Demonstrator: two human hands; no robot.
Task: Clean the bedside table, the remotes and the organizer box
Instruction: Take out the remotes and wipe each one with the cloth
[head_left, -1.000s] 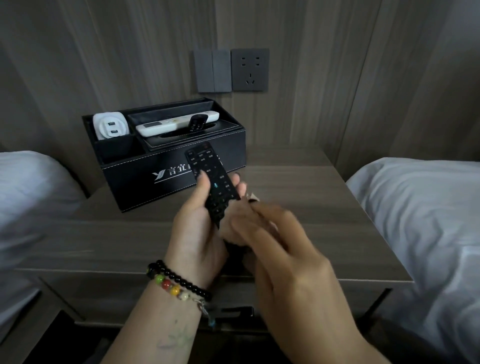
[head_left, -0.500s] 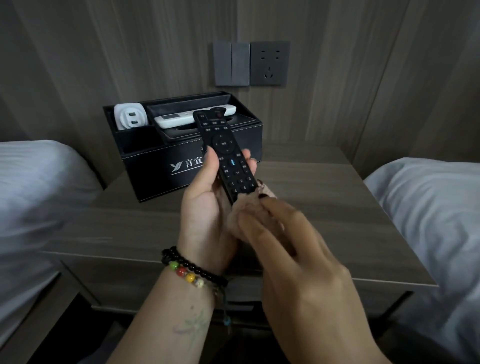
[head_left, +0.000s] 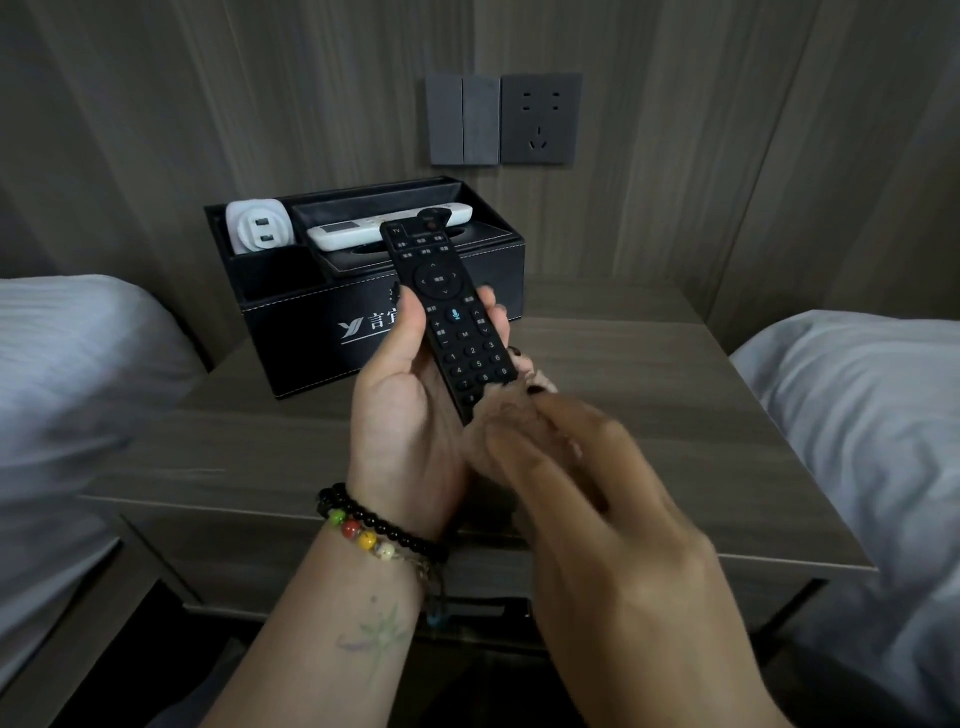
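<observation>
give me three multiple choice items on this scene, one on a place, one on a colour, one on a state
1. Where does the white remote lie?
A. in the black leather organizer box
B. on the bed
C. on the wooden bedside table

2. What colour is the remote with number keys?
A. white
B. black
C. red

3. How is that remote kept up?
A. it lies flat on the table
B. it stands in the box
C. the left hand grips it

Answers: 1 A, it rests across the box's upper tray; 2 B, its body is black; 3 C, thumb and fingers curl round it above the table, the right hand at its lower end.
</observation>
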